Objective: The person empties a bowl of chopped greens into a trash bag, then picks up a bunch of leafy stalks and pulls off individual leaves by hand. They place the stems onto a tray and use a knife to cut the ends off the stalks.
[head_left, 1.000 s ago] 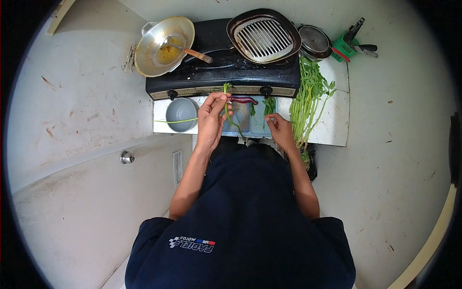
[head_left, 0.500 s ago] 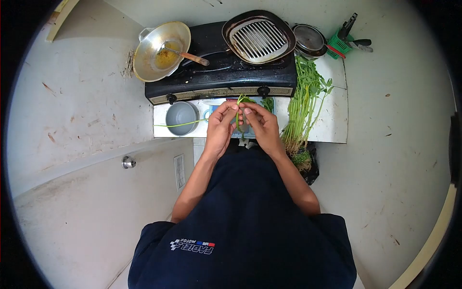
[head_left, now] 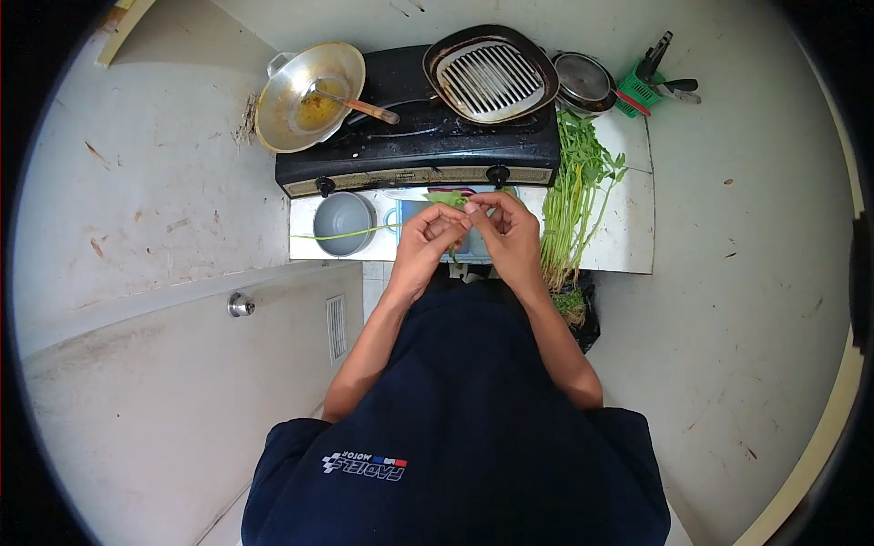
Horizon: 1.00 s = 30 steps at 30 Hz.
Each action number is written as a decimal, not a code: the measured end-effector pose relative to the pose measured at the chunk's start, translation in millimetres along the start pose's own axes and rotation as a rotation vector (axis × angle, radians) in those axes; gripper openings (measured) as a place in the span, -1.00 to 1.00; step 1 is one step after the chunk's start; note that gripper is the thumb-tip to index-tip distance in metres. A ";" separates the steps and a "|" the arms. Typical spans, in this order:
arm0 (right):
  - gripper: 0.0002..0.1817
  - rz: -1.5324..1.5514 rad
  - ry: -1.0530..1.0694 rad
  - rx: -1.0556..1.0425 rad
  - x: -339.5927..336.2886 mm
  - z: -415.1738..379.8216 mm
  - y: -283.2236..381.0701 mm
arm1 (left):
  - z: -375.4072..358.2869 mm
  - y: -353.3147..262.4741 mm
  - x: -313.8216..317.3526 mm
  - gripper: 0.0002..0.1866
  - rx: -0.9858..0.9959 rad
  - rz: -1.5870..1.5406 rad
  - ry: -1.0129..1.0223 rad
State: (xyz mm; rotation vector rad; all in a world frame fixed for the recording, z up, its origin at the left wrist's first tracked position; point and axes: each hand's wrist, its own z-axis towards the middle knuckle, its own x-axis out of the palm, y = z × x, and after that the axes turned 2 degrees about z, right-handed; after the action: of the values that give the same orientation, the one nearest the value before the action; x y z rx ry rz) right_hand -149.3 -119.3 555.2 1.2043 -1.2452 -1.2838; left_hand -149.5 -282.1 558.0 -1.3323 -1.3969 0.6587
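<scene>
Above a blue cutting board, my two hands meet fingertip to fingertip. My left hand is closed in a pinch on a leafy green sprig, whose leaf shows beyond the fingers. My right hand pinches at the same sprig with thumb and forefinger. A long thin green stem crosses over a grey bowl toward my left hand; whether the hand holds it is hidden. A blade, perhaps a knife, lies partly hidden behind the board.
A black stove bears a wok with a wooden-handled spatula and a grill pan. At right lie a bunch of long-stemmed greens, a lidded pan and a green basket of utensils.
The sprig between my fingers has turned, and a broad leaf now shows beyond my left fingertips. My right hand has shifted slightly right, and the thin looped stem is no longer visible.
</scene>
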 end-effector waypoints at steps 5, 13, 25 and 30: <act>-0.80 0.328 -0.021 0.150 1.9 -4.7 -10.6 | -1.7 7.3 -0.6 -0.84 -0.031 0.034 0.032; -0.83 0.543 -0.060 0.266 4.8 -12.0 -13.9 | -6.0 2.2 2.1 -0.86 -0.201 -0.246 -0.025; -0.82 0.672 0.016 0.353 2.1 -8.0 -12.7 | -3.6 12.1 1.2 -0.81 -0.161 -0.075 -0.031; -0.84 0.600 -0.003 0.301 -1.7 -5.8 -16.2 | -1.1 10.7 3.6 -0.84 -0.185 -0.106 -0.026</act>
State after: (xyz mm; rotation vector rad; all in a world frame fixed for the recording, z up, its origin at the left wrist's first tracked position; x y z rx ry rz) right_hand -143.3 -117.4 539.1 0.9175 -1.6814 -0.6726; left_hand -144.0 -276.6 549.8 -1.3864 -1.5691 0.4867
